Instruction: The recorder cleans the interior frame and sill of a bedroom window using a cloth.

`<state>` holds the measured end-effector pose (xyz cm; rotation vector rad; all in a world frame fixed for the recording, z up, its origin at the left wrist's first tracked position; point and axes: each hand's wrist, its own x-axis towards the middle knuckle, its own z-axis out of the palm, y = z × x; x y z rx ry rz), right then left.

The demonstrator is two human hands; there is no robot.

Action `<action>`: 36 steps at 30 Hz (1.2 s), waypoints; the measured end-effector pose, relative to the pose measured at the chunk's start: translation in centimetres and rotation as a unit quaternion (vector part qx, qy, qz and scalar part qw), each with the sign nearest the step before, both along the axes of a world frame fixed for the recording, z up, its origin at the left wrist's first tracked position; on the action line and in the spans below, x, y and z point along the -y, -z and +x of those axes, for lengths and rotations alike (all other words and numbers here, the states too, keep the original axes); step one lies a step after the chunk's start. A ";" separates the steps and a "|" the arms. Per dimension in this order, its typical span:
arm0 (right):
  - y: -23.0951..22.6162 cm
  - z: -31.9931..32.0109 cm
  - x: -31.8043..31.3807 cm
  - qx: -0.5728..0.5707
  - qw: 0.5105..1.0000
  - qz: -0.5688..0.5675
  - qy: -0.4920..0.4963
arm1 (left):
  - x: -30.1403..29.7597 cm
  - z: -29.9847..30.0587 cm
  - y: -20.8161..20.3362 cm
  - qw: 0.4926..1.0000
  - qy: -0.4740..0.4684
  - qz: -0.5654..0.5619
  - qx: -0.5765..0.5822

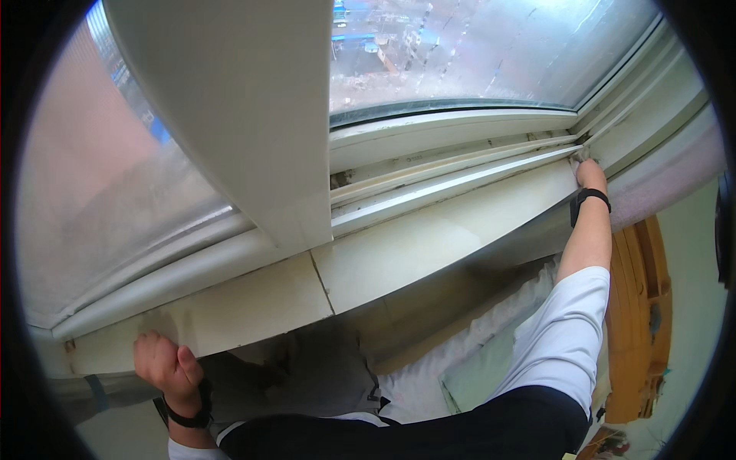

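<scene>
At the far right end of the window sill (452,230), my right hand (591,176) reaches into the corner where the window track (460,170) meets the side frame. Its fingers are closed. A small pale, greyish bit shows at the fingertips, too small to name. My left hand (162,366) is curled into a fist at the sill's front edge on the left, thumb toward the right. Nothing shows in it. The white track has dark grime along its grooves, and the pale sill has a dark joint between two slabs.
A wide white window post (253,115) stands between a wet, streaked pane (475,54) and a hazy pane (100,176) on the left. Below the sill lie white bedding (429,387) and a grey cloth (307,376). Wooden furniture (636,307) and a pinkish rolled curtain (667,188) are at right.
</scene>
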<state>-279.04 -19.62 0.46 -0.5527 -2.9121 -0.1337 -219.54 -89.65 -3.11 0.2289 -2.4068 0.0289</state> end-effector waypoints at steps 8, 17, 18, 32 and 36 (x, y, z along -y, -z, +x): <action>-0.3 5.2 5.5 0.048 0.996 0.061 -0.044 | 0.4 -1.1 -0.1 0.998 0.036 0.032 -0.037; -2.0 19.9 23.8 0.077 0.981 0.157 -0.087 | -0.3 -1.6 -1.1 0.997 0.039 0.050 -0.054; -1.9 21.8 25.7 0.075 0.972 0.180 -0.134 | -0.2 -1.4 -1.0 0.996 0.033 0.056 -0.058; -2.4 55.0 61.1 0.005 0.823 -0.020 -0.568 | 4.8 5.3 -2.5 0.877 0.306 0.365 -0.064; -2.9 60.0 69.0 0.048 0.742 -0.136 -0.655 | 8.1 10.6 -4.5 0.910 0.223 0.326 -0.123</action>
